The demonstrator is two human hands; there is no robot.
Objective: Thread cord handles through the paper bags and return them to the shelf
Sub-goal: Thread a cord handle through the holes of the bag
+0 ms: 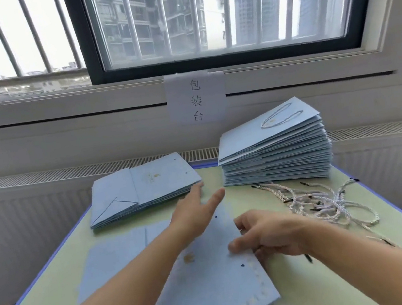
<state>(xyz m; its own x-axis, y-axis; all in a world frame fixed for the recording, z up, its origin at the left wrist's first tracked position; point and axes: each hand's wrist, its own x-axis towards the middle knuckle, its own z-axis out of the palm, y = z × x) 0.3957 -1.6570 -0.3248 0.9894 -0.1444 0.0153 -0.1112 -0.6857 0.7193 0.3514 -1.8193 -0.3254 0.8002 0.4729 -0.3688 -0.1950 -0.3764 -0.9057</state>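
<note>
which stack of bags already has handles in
The tall stack at back right; a cord loop lies on its top bag. The low left stack shows empty holes.

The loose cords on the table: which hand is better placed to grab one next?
The right hand, probably. The cord pile lies just beyond it on the same side, while the left hand stretches toward the unthreaded stack.

Both forearms bare, extended forward from lower frame edge. Left hand [195,210] reached furthest — fingers straight, thumb spread to right, nothing gripped. Right hand [268,236] nearer — angled inward to left, fingers loosely curled, tips pointing down; grip undetermined.
</note>
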